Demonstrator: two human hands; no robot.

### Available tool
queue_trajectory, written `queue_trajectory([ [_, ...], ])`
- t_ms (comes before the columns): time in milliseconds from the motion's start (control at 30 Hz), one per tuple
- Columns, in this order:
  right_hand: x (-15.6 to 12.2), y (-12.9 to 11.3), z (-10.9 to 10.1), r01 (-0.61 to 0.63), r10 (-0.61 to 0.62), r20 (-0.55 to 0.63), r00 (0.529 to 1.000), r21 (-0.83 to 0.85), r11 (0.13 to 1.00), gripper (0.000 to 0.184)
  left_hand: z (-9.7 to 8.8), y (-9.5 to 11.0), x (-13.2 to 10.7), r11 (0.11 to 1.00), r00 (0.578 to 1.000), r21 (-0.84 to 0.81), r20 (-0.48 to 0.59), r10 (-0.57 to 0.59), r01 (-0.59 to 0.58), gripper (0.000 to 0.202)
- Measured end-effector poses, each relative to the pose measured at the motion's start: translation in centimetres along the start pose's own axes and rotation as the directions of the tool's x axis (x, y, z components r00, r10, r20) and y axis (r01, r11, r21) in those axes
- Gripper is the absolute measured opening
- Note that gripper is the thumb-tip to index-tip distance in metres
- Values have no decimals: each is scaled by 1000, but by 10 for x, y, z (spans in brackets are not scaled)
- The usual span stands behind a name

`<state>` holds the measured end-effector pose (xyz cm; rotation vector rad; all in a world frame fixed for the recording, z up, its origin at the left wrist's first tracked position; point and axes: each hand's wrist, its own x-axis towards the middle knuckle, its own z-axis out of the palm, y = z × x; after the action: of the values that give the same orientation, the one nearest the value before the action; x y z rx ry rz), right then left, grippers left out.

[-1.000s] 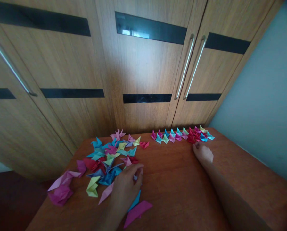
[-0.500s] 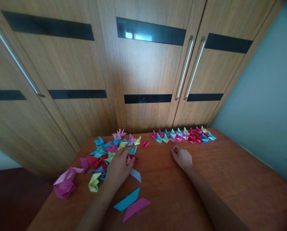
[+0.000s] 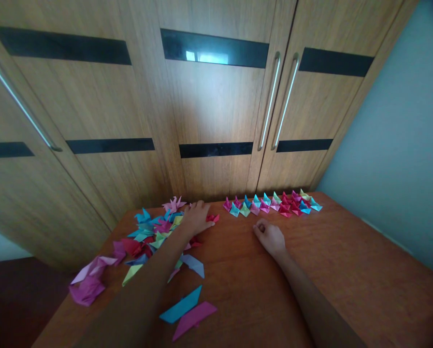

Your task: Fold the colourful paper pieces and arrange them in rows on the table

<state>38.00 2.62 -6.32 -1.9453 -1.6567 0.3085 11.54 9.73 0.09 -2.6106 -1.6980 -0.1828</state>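
My left hand (image 3: 197,218) reaches over the back of a loose heap of folded paper pieces, fingers spread and thumb apart. Close to its thumb sits a red origami boat (image 3: 213,218). Under and left of the hand lie more folded papers, among them a pink spiky one (image 3: 173,205), a blue one (image 3: 142,215) and a red one (image 3: 132,247). My left forearm covers part of the heap. My right hand (image 3: 270,237) rests on the table, fingers curled into a fist, just in front of two rows of small colourful origami boats (image 3: 265,206).
Nearer me on the brown table (image 3: 249,299) lie a blue folded strip (image 3: 182,305), a magenta strip (image 3: 194,319) and a lilac one (image 3: 194,265). Larger pink folded papers (image 3: 88,290) sit by the left edge. A wooden wardrobe (image 3: 216,106) stands right behind the table.
My left hand has moved forward and to the right, from the heap's middle to its back by the red boat. My right hand stays in its place. The view has shifted slightly.
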Motion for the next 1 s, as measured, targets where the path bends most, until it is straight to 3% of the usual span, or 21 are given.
queue_trajectory([
  [200, 1, 3, 0, 12, -12, -1, 1000, 36, 999, 15, 7, 2, -6, 999, 995, 15, 88, 37, -38, 47],
  [467, 2, 6, 2, 21, -21, -12, 1000, 53, 998, 13, -9, -2, -29, 997, 992, 39, 104, 65, -69, 45],
  [767, 2, 7, 4, 35, -35, -12, 999, 56, 998, 13, -15, -7, -46, 1000, 998, 18, 68, -7, 6, 48],
  [1000, 3, 9, 4, 39, -38, -9, 999, 67, 997, 13, -7, -10, -52, 991, 993, 49, -3, -121, 121, 35],
])
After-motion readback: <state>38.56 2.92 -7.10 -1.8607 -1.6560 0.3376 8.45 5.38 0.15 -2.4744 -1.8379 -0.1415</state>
